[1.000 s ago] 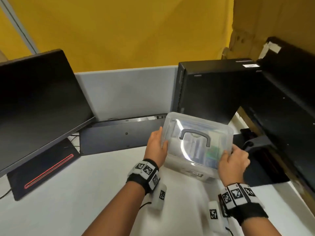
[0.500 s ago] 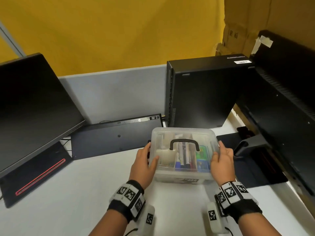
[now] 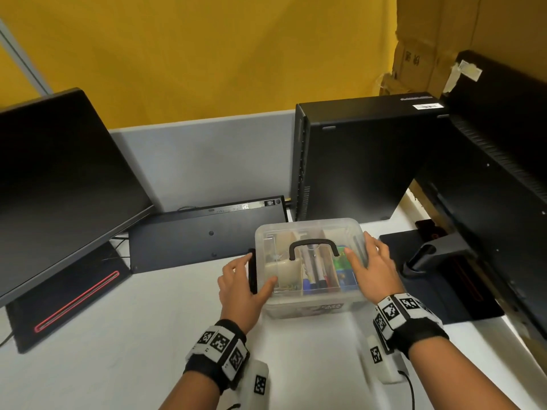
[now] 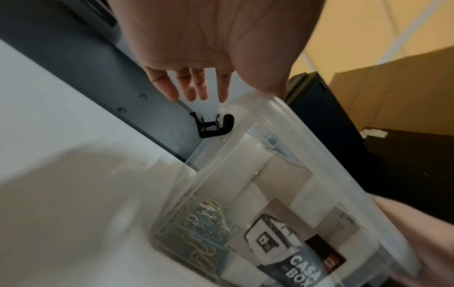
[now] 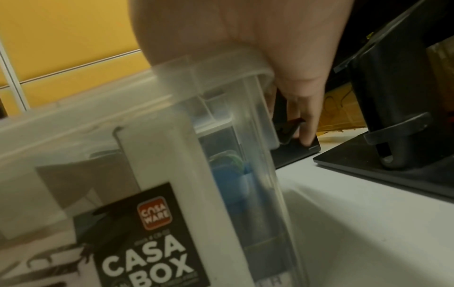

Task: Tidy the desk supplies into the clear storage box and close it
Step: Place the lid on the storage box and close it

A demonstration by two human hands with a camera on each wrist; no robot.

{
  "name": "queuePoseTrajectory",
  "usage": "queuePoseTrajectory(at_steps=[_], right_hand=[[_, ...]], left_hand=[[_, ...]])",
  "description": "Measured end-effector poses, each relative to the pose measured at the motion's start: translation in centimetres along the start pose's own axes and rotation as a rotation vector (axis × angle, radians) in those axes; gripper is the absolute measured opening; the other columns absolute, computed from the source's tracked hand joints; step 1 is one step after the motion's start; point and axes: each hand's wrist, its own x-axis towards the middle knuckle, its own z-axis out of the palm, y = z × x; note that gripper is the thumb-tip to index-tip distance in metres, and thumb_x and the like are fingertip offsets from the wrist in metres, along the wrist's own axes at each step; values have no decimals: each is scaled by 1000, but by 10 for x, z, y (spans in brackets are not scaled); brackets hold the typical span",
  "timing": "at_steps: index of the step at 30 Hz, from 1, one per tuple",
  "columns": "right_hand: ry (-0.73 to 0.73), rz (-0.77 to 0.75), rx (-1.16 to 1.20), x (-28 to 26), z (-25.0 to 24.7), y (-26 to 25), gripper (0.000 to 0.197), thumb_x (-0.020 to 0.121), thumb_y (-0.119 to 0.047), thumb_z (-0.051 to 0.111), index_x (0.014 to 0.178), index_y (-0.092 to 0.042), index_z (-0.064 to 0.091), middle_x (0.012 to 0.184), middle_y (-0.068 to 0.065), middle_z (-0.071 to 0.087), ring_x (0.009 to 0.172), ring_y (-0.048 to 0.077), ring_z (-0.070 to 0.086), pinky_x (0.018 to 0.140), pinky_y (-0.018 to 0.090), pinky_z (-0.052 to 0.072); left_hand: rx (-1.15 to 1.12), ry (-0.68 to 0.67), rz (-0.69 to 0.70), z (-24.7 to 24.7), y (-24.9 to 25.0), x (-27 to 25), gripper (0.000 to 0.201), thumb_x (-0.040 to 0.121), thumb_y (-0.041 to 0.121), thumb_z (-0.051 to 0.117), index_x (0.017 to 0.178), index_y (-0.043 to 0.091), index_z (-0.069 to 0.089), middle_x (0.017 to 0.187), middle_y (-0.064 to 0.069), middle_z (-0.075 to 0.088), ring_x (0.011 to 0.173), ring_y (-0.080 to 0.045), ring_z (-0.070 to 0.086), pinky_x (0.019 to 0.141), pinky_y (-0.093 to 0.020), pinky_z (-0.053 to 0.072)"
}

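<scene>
The clear storage box stands on the white desk with its lid on and its black handle lying flat. Markers, a blue-green pack and paper clips show through the plastic. My left hand is at the box's left side, thumb on the lid. Its straight fingers hang just above the black left latch, which sticks out. My right hand lies over the right edge of the lid. Its fingertips press down on the black right latch.
A dark monitor stands at the left, with a keyboard leaning behind the box. A black PC tower is right behind the box. A second monitor and its stand base crowd the right side. The bare desk lies in front.
The box, tilted and held up by both hands a second ago, now sits flat on the desk. Both hands have shifted from its sides to the lid and latches.
</scene>
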Motion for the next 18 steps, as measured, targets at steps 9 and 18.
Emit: queuePoseTrajectory(at_steps=[9, 18], right_hand=[[-72, 36, 30, 0, -5, -8, 78, 87, -62, 46, 149, -34, 8, 142, 11, 37, 126, 32, 43, 98, 46, 40], [-70, 29, 15, 1, -4, -6, 79, 87, -62, 45, 150, -33, 8, 144, 12, 36, 126, 32, 44, 96, 44, 43]], left_hand=[[-450, -332, -258, -2, -4, 6, 58, 77, 39, 72, 126, 23, 45, 123, 0, 59, 110, -14, 58, 85, -23, 49], [-381, -168, -178, -3, 30, 14, 85, 72, 29, 80, 135, 15, 24, 117, 4, 50, 100, -9, 52, 76, -12, 45]])
